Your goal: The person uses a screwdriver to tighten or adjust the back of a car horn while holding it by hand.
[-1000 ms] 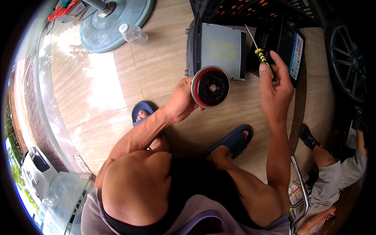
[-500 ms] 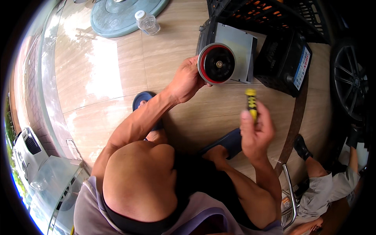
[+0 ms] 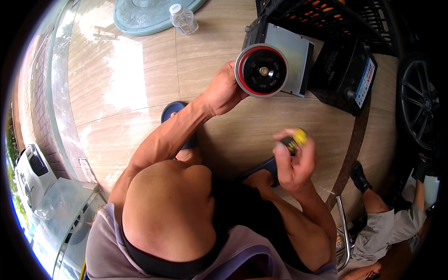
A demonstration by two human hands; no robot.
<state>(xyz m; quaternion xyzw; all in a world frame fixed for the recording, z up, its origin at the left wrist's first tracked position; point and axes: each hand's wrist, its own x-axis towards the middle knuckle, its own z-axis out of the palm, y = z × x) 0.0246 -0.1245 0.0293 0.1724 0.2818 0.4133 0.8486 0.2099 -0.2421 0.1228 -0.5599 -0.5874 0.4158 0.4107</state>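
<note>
My left hand (image 3: 225,91) is closed on the near-left side of a round car horn (image 3: 262,69), whose glossy black disc face, red ring and silver rim are turned up toward me. A small brass-coloured nut sits at the disc's centre. Lower and to the right, my right hand (image 3: 297,163) pinches a short yellow-and-black screwdriver (image 3: 294,139) between thumb and fingers, apart from the horn. Motion smears the screwdriver a little, and I cannot make out a blade.
Behind the horn stands a grey metal box (image 3: 294,51), with a black car battery (image 3: 343,74) beside it and a black crate (image 3: 326,21) beyond. A plastic bottle (image 3: 184,19) stands near a blue-grey round base (image 3: 144,16). At right are a wheel (image 3: 417,98) and another person's leg (image 3: 378,200).
My right hand has moved down and slightly left, and the screwdriver has turned from upright to slanted across the fingers. The horn appears slightly larger and higher, still in my left hand.
</note>
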